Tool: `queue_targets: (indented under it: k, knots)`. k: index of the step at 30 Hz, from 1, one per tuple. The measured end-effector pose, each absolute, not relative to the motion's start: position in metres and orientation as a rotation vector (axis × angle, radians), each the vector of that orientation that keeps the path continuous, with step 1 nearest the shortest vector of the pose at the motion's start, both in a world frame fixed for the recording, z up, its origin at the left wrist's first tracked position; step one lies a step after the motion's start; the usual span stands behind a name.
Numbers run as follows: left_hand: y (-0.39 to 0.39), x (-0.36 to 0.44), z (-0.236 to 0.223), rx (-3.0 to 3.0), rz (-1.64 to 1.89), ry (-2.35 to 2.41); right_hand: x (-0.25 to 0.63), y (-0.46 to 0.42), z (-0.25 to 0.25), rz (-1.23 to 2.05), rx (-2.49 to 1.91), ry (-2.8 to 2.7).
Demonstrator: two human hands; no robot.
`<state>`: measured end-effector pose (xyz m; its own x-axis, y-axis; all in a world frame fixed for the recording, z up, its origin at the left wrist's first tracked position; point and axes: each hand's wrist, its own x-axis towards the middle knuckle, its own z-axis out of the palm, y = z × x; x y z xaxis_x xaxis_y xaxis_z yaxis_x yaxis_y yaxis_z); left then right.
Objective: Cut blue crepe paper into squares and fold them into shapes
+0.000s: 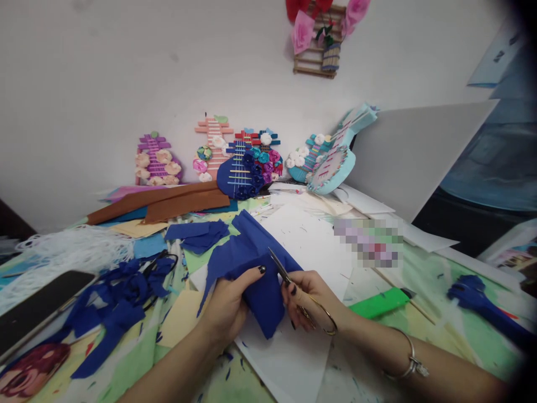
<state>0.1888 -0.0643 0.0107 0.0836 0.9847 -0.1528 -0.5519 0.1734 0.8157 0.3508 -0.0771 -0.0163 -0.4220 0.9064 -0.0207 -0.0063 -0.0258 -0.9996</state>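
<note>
My left hand (232,302) grips a large sheet of dark blue crepe paper (251,252), thumb on top and fingers hidden beneath. One corner of the sheet hangs down between my hands. In my right hand (312,296) is a pair of scissors (279,266) with gold handles, its blades pointing up and left over the blue sheet. The blades look close together; whether they bite into the paper I cannot tell. White paper (289,369) lies under both hands, with small blue scraps scattered on it.
Blue strips (113,302), folded blue pieces (197,235) and a phone (42,308) lie on the left. A green box cutter (380,304) rests right of my hand, with a blue rolled piece (490,305) beyond. Decorated paper guitars (239,173) line the wall.
</note>
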Motion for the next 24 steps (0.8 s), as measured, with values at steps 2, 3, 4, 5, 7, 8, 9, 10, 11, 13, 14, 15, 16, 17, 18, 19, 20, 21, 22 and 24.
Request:
queue_targets:
  k: [2,3,4,5,7,8,9,10,11,13,14,15,16,17,18,19,20,21,22,24]
  knots:
    - [-0.0640,0.1886,0.0103,0.671,1.273,0.821,0.3506,-0.0772,-0.0164,1.541,-0.978,-1.500]
    - [-0.0640,0.1886,0.0102,0.672,1.270,0.822,0.3505,-0.0771,-0.0165,1.539,-0.978,-1.500]
    - [-0.0641,0.1887,0.0101,0.673,1.270,0.822,0.3504,-0.0770,-0.0166,1.536,-0.978,-1.498]
    - [-0.0643,0.1888,0.0100,0.673,1.271,0.823,0.3503,-0.0769,-0.0168,1.534,-0.978,-1.496]
    - [-0.0648,0.1890,0.0099,0.674,1.277,0.822,0.3501,-0.0767,-0.0174,1.534,-0.978,-1.494]
    - [-0.0652,0.1892,0.0100,0.674,1.280,0.822,0.3501,-0.0766,-0.0177,1.533,-0.977,-1.494]
    - [-0.0655,0.1894,0.0100,0.673,1.280,0.823,0.3501,-0.0766,-0.0180,1.531,-0.976,-1.494]
    - [-0.0659,0.1896,0.0102,0.670,1.278,0.825,0.3501,-0.0765,-0.0182,1.527,-0.976,-1.497]
    - [-0.0663,0.1897,0.0105,0.667,1.275,0.827,0.3500,-0.0765,-0.0184,1.525,-0.978,-1.501]
    - [-0.0672,0.1900,0.0114,0.662,1.271,0.833,0.3499,-0.0765,-0.0186,1.518,-0.986,-1.504]
    - [-0.0677,0.1901,0.0119,0.661,1.273,0.833,0.3498,-0.0764,-0.0187,1.514,-0.992,-1.504]
    - [-0.0682,0.1902,0.0124,0.661,1.274,0.832,0.3497,-0.0764,-0.0188,1.510,-0.998,-1.505]
    - [-0.0686,0.1904,0.0128,0.660,1.274,0.831,0.3496,-0.0764,-0.0190,1.508,-1.002,-1.505]
    - [-0.0688,0.1905,0.0130,0.659,1.275,0.830,0.3495,-0.0764,-0.0191,1.505,-1.005,-1.506]
    - [-0.0688,0.1907,0.0132,0.658,1.278,0.827,0.3494,-0.0765,-0.0193,1.501,-1.006,-1.506]
    - [-0.0685,0.1908,0.0132,0.656,1.277,0.828,0.3493,-0.0766,-0.0195,1.499,-1.005,-1.508]
    - [-0.0682,0.1909,0.0131,0.656,1.276,0.832,0.3491,-0.0768,-0.0197,1.497,-1.005,-1.509]
    - [-0.0677,0.1909,0.0130,0.656,1.272,0.835,0.3489,-0.0770,-0.0198,1.494,-1.008,-1.509]
    - [-0.0672,0.1909,0.0129,0.657,1.269,0.834,0.3486,-0.0772,-0.0199,1.491,-1.013,-1.508]
    - [-0.0663,0.1907,0.0127,0.659,1.258,0.828,0.3480,-0.0776,-0.0198,1.489,-1.026,-1.505]
